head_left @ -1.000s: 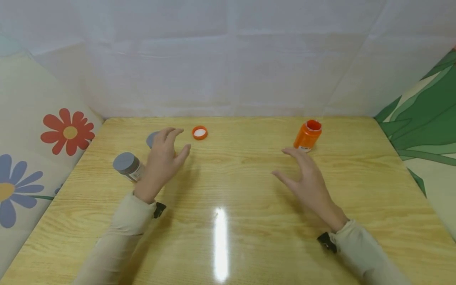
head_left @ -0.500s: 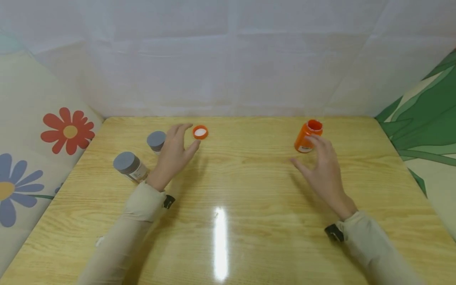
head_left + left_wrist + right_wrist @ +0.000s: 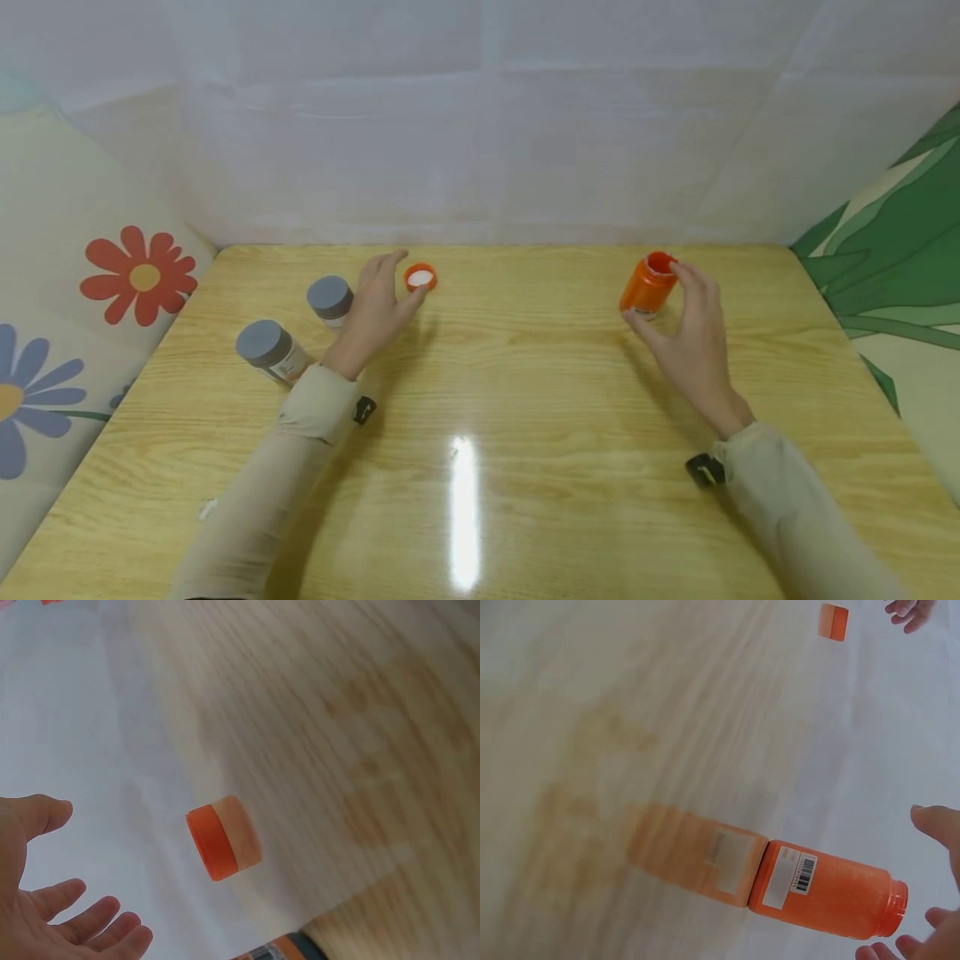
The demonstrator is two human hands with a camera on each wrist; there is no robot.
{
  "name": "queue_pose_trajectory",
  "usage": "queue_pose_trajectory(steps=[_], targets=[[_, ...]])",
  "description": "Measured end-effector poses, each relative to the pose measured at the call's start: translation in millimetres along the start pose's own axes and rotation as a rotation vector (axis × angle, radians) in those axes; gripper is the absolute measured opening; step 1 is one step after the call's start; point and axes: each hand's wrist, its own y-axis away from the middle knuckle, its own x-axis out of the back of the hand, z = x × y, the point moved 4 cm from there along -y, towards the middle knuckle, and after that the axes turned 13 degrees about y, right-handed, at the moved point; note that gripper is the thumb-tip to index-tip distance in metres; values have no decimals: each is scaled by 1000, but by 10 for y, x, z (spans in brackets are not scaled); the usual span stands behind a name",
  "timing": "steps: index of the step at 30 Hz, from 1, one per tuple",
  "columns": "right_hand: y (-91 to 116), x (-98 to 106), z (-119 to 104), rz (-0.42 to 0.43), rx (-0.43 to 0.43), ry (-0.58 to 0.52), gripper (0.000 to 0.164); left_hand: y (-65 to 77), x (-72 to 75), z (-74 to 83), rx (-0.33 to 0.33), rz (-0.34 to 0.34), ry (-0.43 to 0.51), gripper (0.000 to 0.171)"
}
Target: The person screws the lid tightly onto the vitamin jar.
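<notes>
My left hand [image 3: 375, 312] is beside a small orange screw cap [image 3: 418, 282], which lies with its white inner face up. In the left wrist view, the thumb and fingers are spread and a gap separates them from the cap [image 3: 214, 844]. On the right stands an orange bottle [image 3: 643, 287] without a lid, its red mouth uncovered. My right hand [image 3: 693, 346] is around the bottle's near right side, thumb and fingers apart. The right wrist view shows a barcode label on the bottle [image 3: 829, 889] and space between it and the fingers.
Two grey-lidded jars, a nearer one [image 3: 272, 350] and a farther one [image 3: 330, 300], stand left of my left hand. A white cloth [image 3: 480, 167] rises behind the wooden table [image 3: 525, 400]. A small white scrap [image 3: 207, 508] lies beside the left sleeve.
My left hand has moved right and away from me, toward the cap. My right hand has moved forward and right, up to the bottle. The bottle and cap stay in place.
</notes>
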Motion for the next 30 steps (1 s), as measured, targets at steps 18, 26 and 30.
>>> queue_pose_trajectory(steps=[18,26,30], targets=[[-140,-101,159,-133,-161,-25,95,-301,-146,-279,86,-33,14,69],[-210,-147,227,-157,-210,-64,95,-420,-168,-341,103,-46,18,71],[-234,-173,270,-182,-225,-95,96,-479,-182,-404,131,-77,33,71]])
